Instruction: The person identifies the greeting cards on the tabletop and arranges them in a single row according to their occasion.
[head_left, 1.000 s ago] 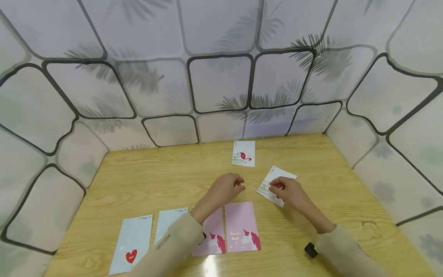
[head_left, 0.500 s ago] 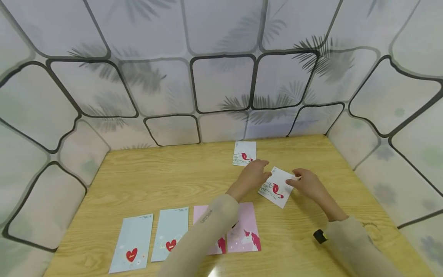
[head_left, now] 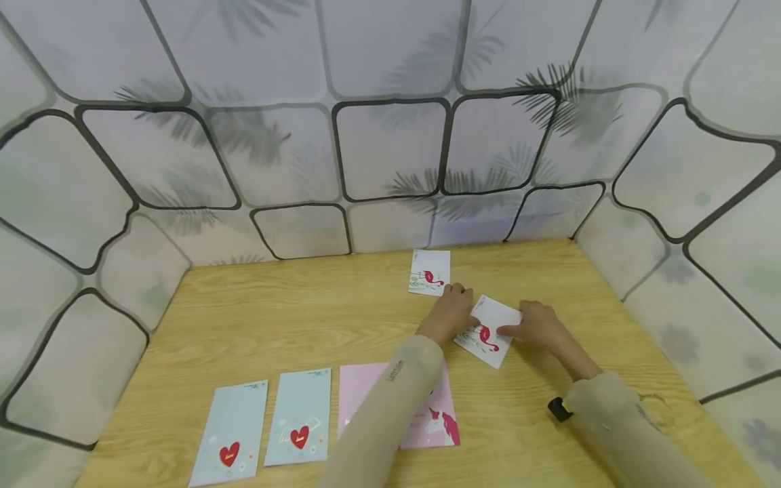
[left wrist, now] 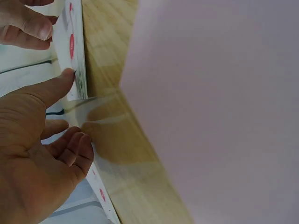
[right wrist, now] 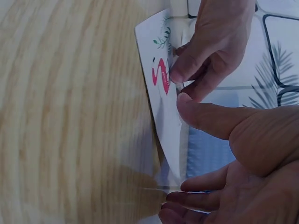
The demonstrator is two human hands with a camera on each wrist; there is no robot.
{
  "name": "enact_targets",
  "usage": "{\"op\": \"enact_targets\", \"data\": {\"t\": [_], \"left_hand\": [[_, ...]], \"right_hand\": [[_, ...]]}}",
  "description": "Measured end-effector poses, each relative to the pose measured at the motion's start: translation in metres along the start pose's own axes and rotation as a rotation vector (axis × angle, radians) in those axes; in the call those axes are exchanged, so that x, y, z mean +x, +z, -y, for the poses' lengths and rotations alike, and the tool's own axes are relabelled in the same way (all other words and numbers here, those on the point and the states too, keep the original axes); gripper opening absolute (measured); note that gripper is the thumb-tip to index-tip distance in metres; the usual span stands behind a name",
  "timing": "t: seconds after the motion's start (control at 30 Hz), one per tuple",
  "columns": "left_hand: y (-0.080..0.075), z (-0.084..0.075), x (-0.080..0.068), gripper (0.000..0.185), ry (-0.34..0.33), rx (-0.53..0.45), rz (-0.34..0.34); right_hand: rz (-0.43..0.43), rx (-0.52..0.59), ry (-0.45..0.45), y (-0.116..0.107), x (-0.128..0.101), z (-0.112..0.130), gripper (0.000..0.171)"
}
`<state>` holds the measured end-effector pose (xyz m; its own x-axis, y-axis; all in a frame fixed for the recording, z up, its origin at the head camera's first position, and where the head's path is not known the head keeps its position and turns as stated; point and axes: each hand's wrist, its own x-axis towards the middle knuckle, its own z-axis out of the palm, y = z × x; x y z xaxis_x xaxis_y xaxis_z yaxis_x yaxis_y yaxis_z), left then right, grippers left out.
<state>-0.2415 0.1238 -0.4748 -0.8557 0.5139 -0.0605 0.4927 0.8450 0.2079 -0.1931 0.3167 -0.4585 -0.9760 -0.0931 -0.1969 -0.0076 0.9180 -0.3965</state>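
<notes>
A: Where is the flamingo card [head_left: 489, 330] found?

B: It is seen lying tilted on the bench [head_left: 305, 318], right of centre, just in front of a second flamingo card [head_left: 430, 272] near the back wall. Two blue heart cards [head_left: 232, 431] and pink cards [head_left: 427, 420] are laid in a row at the near edge, well apart from it.

A: How is it expected to handle?

B: It is judged to be light, thin and flat, fairly stiff yet easily creased, and likely to slide on the smooth wood. It would best be taken by opposite edges, with little pressure.

A: How is it held?

B: It is touched at its left edge by the left hand [head_left: 453, 313] and at its right edge by the right hand [head_left: 537, 325]. In the left wrist view the left thumb [left wrist: 51, 88] is pressed to the edge, the other fingers loosely curled and holding nothing. In the right wrist view the right thumb [right wrist: 205, 114] is laid straight against the card, the fingers relaxed. No closed grip is shown.

A: And the arms?

B: Both forearms are stretched forward over the bench, the left sleeve [head_left: 390, 400] crossing above the pink cards.
</notes>
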Motion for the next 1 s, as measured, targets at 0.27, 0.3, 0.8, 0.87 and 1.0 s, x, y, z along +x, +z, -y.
{"op": "enact_targets", "data": {"t": [0.27,0.3,0.8,0.87,1.0], "left_hand": [[0.003,-0.005,0.002,0.054,-0.049,-0.002,0.017],[0.003,-0.006,0.002,0.054,-0.055,-0.005,0.022],[-0.001,-0.007,0.002,0.076,-0.015,-0.113,0.051],[-0.002,-0.007,0.001,0.075,-0.010,-0.140,0.048],[0.000,-0.009,0.001,0.070,-0.038,-0.203,0.018]], "right_hand": [[-0.038,-0.024,0.000,0.007,0.008,0.003,0.073],[-0.035,-0.018,-0.001,0.007,0.009,0.002,0.073],[-0.096,0.179,-0.108,0.016,0.019,-0.004,0.055],[-0.135,0.189,-0.132,0.017,0.017,-0.005,0.047],[-0.223,0.221,-0.173,0.017,0.014,-0.007,0.035]]}}
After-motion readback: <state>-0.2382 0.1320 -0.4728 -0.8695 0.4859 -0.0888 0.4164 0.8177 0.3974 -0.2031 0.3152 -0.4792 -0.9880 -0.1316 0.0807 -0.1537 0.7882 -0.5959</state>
